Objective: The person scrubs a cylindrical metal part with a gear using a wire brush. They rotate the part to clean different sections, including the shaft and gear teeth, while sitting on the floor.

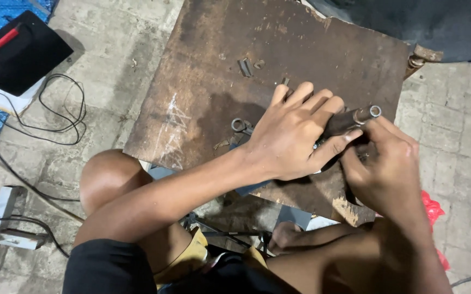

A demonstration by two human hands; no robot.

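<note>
Both hands clamp a short metal tube [355, 117]: left hand [292, 139] wraps its lower end, right hand [385, 163] pinches near the open upper end, seemingly. Its axis slants up-right over the rusty steel plate [208, 71], near a small ring [238, 124].

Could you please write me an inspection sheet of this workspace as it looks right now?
Surface: rusty metal plate, stained and scratched, with chalk marks near its left edge.
Job's things: dark metal tube, open end pointing right, lying across the plate.
Clutter: small metal ring and short metal offcuts on the plate.
Grippers: left hand closed over the tube; right hand pinching the tube near its open end.
Cables: black cables looped on the floor at left.
Surroundings: cracked concrete floor, black case with a red stripe, blue tarp, red bag by the knee.
</note>
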